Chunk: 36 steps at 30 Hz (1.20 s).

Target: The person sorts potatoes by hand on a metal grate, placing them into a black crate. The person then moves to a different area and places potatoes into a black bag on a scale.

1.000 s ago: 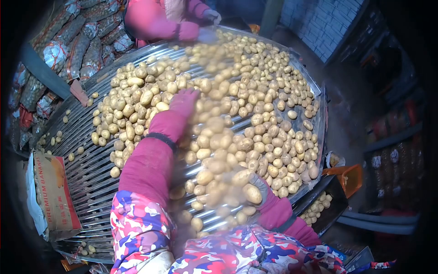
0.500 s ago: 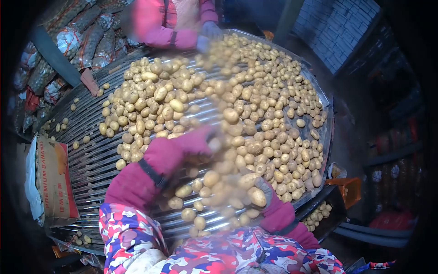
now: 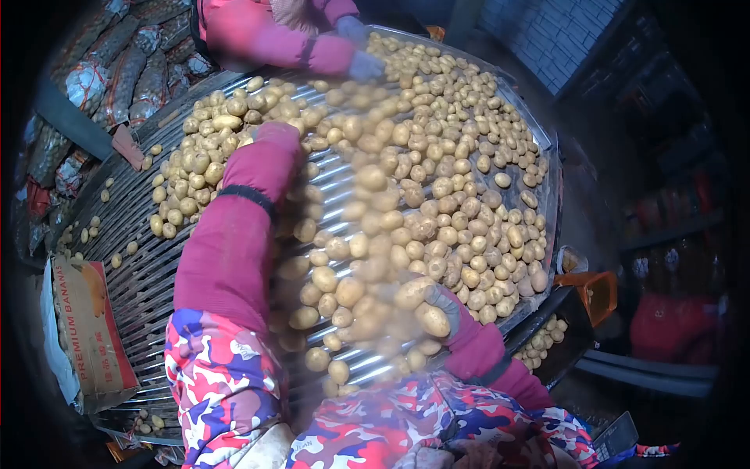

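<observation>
My left hand (image 3: 277, 136) reaches to potatoes (image 3: 226, 123) at eleven o'clock, grip hidden; my right hand (image 3: 447, 303), at five, clasps some; raking would need cupping.

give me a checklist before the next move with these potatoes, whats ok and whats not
1. Left hand at the potato pile: ok.
2. Left-hand grip: cannot tell, fingers hidden.
3. Right hand holding a potato: ok.
4. Co-worker's hand apart from both of the person's hands: ok.
5. Cardboard box away from both hands: ok, at the left of the slatted table.
6. Clear view of the middle: not ok, a blurred streak covers potatoes there.
</observation>
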Available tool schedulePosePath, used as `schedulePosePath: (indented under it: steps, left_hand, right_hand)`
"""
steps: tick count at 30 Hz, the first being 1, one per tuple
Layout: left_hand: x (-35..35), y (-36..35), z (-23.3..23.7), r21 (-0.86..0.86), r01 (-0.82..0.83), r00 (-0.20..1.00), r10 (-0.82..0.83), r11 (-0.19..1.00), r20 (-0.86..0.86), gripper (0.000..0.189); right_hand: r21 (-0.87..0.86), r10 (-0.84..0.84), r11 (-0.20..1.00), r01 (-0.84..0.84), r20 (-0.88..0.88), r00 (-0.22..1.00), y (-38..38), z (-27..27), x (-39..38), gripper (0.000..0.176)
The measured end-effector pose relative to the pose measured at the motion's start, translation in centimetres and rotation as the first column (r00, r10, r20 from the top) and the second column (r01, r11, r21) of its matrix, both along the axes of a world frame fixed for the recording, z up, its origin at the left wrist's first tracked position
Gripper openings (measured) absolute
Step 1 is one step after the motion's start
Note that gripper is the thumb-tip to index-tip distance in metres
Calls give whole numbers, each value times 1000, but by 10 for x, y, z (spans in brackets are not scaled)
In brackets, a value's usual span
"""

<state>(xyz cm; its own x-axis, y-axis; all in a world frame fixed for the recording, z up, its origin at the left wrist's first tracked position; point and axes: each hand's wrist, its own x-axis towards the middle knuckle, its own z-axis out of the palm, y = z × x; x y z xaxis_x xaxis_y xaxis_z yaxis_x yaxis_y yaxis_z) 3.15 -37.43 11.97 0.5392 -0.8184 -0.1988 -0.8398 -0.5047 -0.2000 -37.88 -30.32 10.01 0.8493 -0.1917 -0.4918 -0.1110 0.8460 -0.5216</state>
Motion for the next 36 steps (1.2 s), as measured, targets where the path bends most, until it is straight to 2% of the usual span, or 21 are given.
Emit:
schedulePosePath:
  steps: [4, 5, 6, 7, 9, 11, 12, 13, 14, 16, 17, 19, 21, 22, 24, 26, 27, 29, 31, 33, 36]
  left_hand:
    - [27, 1, -29, -191, 7, 999, -15, 981, -42, 40]
    - [26, 1, -26, -128, -27, 996, 16, 991, -87, 43]
    - [6, 6, 3, -64, -62, 990, 53, 996, -129, 45]
    - [-6, 11, 21, -3, -93, 982, 91, 996, -166, 48]
    - [-10, 28, 20, -28, -71, 906, 53, 997, -419, 54]
    - [-15, 51, 15, -94, -78, 818, 10, 992, -575, 58]
    - [-6, 60, -9, -192, -117, 645, -73, 974, -760, 58]
    - [0, 73, -31, -271, -182, 429, -172, 945, -887, 57]
    - [-9, 88, -29, -236, -255, 219, -181, 938, -959, 60]
    - [-43, 115, -15, -133, -353, -227, -222, 926, -948, 65]
    - [-72, 129, 1, -114, -417, -312, -260, 902, -914, 69]
    - [-122, 148, 35, -53, -535, -462, -344, 843, -818, 77]
    - [-111, 147, -9, -110, -495, -457, -366, 862, -811, 83]
    - [-118, 147, -12, -105, -500, -470, -371, 859, -801, 85]
    - [-150, 154, 8, -55, -537, -511, -377, 842, -772, 87]
    - [-177, 161, 20, 5, -555, -556, -367, 832, -746, 89]
    - [-185, 162, 18, 15, -547, -571, -360, 837, -738, 90]
    - [-183, 160, -2, -24, -449, -631, -336, 893, -699, 92]
    - [-192, 159, -7, -13, -427, -584, -287, 904, -759, 101]
    - [-209, 160, 0, -105, -394, -491, -306, 913, -816, 101]
    - [-230, 163, 3, 108, -388, -684, -208, 915, -699, 87]
  right_hand:
    - [53, -5, 999, 7, -20, 1000, -3, 23, 4, 45]
    - [44, 3, 999, -3, 3, 1000, -1, 32, 2, 45]
    - [32, 15, 999, -16, 27, 1000, 0, 37, 0, 45]
    - [-87, 9, 996, -4, 61, 998, 2, 31, -2, 45]
    - [-314, 10, 949, 35, 139, 990, 6, 11, -5, 43]
    - [112, 12, 994, -21, 82, 997, -2, 10, -1, 43]
    - [323, 27, 945, -42, 51, 998, -5, 10, 1, 42]
    - [234, 25, 972, -36, 48, 999, -3, 11, 2, 43]
    - [138, 21, 990, -27, 45, 999, 0, 13, 3, 44]
    - [-70, -7, 997, 10, 38, 999, 2, 22, 1, 45]
    - [-171, -22, 985, 27, 29, 999, 5, 27, -2, 46]
    - [-216, -53, 975, 56, 21, 998, 9, 46, -5, 48]
    - [-100, -88, 991, 90, 19, 996, 16, 72, -9, 50]
    - [-368, -19, 928, 56, 103, 995, 13, 37, -15, 54]
    - [66, -9, 998, -7, 239, 971, 3, 3, -18, 53]
    - [28, -125, 992, 124, 12, 992, 13, 42, -12, 50]
    - [0, -182, 983, 183, -101, 978, 19, 61, -10, 50]
    - [-163, -246, 956, 242, -5, 969, 14, 5, -11, 53]
    - [-357, -262, 892, 278, 93, 961, 18, 1, -16, 49]
    - [-517, -254, 801, 302, 165, 953, 21, -1, -21, 46]
    - [-627, -241, 711, 319, 209, 948, 21, -3, -27, 42]
